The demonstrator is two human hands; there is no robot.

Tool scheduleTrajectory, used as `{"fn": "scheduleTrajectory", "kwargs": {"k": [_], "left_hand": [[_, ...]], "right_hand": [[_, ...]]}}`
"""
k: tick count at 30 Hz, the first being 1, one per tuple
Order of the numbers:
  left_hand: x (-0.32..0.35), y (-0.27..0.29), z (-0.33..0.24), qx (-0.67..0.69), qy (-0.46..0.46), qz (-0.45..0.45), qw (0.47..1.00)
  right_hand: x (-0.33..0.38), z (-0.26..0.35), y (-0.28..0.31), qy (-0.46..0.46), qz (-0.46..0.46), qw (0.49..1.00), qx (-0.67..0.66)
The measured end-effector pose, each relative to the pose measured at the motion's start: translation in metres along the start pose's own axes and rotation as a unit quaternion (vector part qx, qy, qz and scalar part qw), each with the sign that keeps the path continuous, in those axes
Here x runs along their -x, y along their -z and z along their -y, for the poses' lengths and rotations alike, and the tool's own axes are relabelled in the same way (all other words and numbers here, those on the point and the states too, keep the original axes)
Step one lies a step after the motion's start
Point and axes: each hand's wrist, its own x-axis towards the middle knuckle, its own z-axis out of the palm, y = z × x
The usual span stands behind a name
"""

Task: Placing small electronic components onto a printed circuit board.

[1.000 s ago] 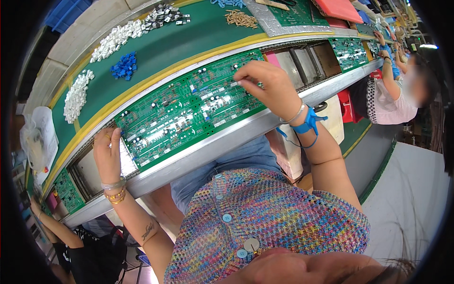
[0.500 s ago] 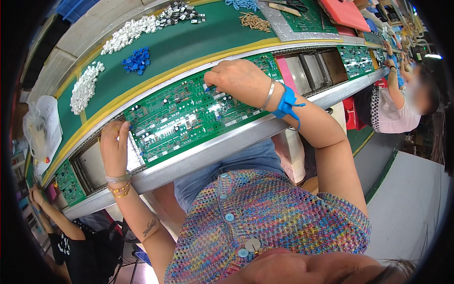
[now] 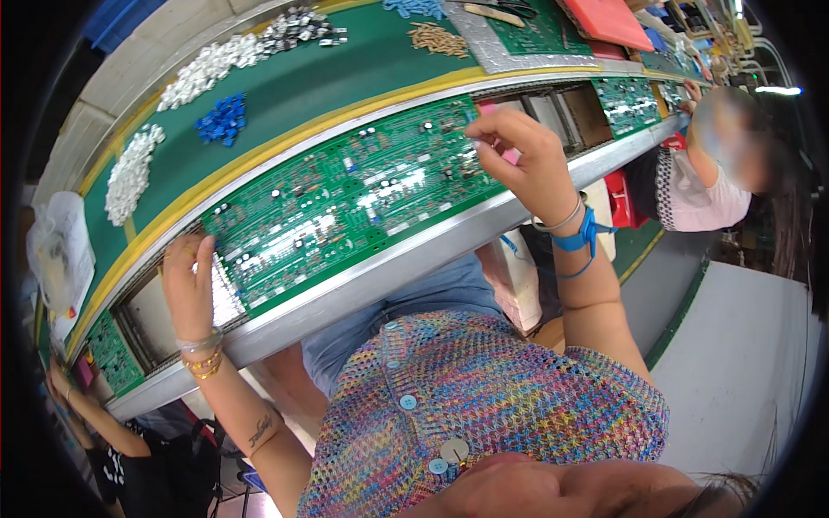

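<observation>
Large green circuit board (image 3: 345,203) lying slantwise in the conveyor track, long lower edge against the silver rail (image 3: 406,259), upper edge under the yellow strip (image 3: 285,142) bordering the green shelf (image 3: 345,78). Left hand (image 3: 188,281) resting flat on the board's left end, fingers stretched toward its corner, nothing gripped; just left of it an open gap in the track, then a smaller green board (image 3: 110,352) near the frame's edge. Right hand (image 3: 525,160) raised at the board's right end, thumb and forefinger pinched narrowly together above the board's upper right corner; whether anything sits between the fingertips cannot be told. Blue wrist strap (image 3: 580,240) on that forearm. Right of the hand, open bays in the track and another green board (image 3: 629,95) further along. On the shelf, well apart from both hands: white parts (image 3: 129,173), blue parts (image 3: 223,119), a second white pile (image 3: 207,69). Another person (image 3: 704,186) seated far right, clear of the board; a further arm (image 3: 86,414) at lower left below the rail.
</observation>
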Motion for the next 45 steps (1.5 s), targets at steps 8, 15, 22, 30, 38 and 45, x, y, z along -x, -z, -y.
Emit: {"fn": "scheduleTrajectory", "kwargs": {"k": [8, 15, 22, 30, 38, 45], "left_hand": [[0.001, 0.002, 0.004, -0.002, 0.036, 0.033, 0.999], [0.0, 0.001, 0.005, 0.017, 0.044, 0.036, 0.998], [0.002, 0.0, 0.006, 0.009, 0.047, 0.031, 0.998], [-0.001, 0.0, 0.008, 0.016, 0.038, 0.033, 0.999], [-0.002, 0.001, 0.0, -0.006, 0.043, 0.027, 0.999], [-0.006, -0.006, -0.028, -0.032, -0.043, 0.049, 0.997]], "right_hand": [[0.05, -0.043, -0.018, -0.21, -0.127, 0.967, -0.073], [0.05, -0.052, -0.023, -0.209, -0.119, 0.97, -0.026], [0.045, -0.049, -0.025, -0.168, -0.122, 0.978, 0.024], [0.041, -0.046, -0.025, -0.164, -0.115, 0.977, 0.07], [0.032, -0.05, -0.021, -0.203, -0.109, 0.973, 0.006], [-0.071, -0.078, 0.017, -0.037, -0.113, 0.979, 0.165]]}}
